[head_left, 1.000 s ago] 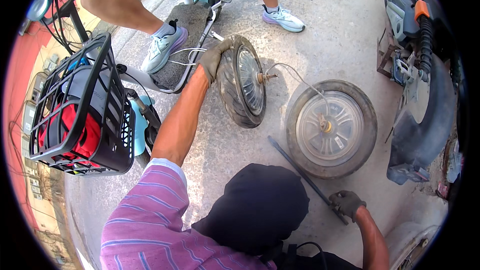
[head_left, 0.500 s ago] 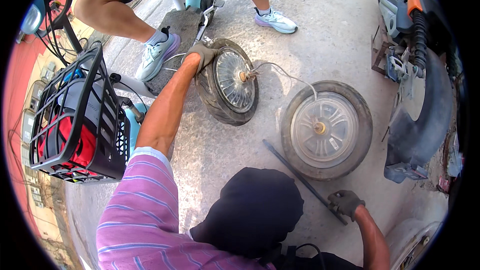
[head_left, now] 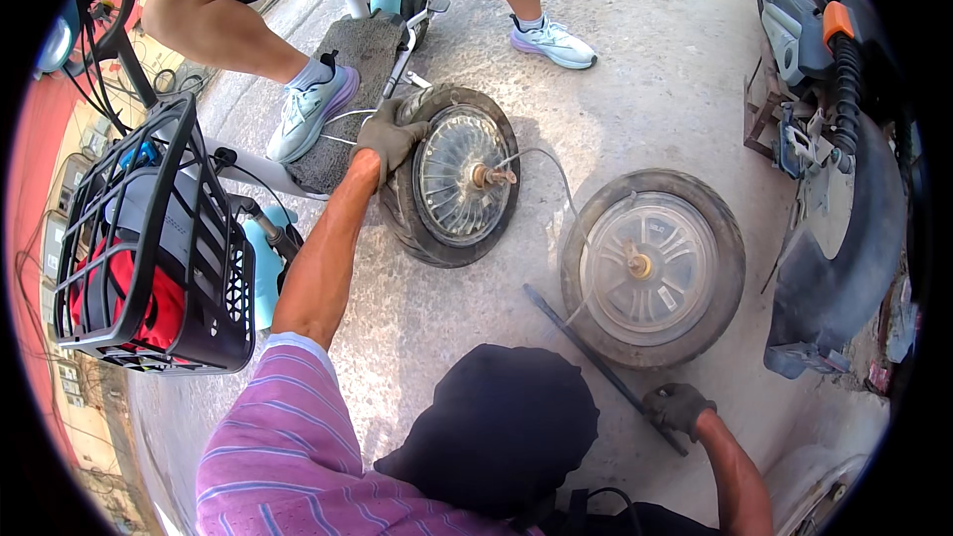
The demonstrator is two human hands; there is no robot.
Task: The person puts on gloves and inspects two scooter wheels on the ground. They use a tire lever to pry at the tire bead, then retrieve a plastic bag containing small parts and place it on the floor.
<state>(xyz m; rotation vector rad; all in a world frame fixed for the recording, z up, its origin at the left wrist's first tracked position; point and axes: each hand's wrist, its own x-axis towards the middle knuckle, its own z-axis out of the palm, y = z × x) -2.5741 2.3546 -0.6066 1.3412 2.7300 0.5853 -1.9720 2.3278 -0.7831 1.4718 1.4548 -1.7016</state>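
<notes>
Early stage: dismantling, on appearance, not begun

Head view: left hand [head_left: 392, 137], grip closed on the tyre [head_left: 412, 233] of a tilted wheel [head_left: 457, 203], at 11 o'clock. Right hand [head_left: 679, 407], grip closed around a dark bar [head_left: 596, 358], at 5 o'clock. Flat wheel [head_left: 675, 273] at 3 o'clock. Both wheels appear detached from any vehicle, tyres fitted.

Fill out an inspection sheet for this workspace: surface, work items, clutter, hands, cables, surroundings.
Surface: rough grey concrete ground, partly sunlit.
Work items: dark-tyred wheel with ribbed silver hub, tilted; dark-tyred wheel with flat grey hub, lying down; long dark straight rod beside it, material unclear.
Clutter: small reddish scrap, identity unclear.
Left hand: grey-gloved, holding the tilted wheel.
Right hand: grey-gloved, on the rod near its lower end.
Cables: thin grey cable from the tilted wheel across the lying one.
Surroundings: black slatted basket; another person's pale-blue shoe on a grey textured scooter deck.
</notes>
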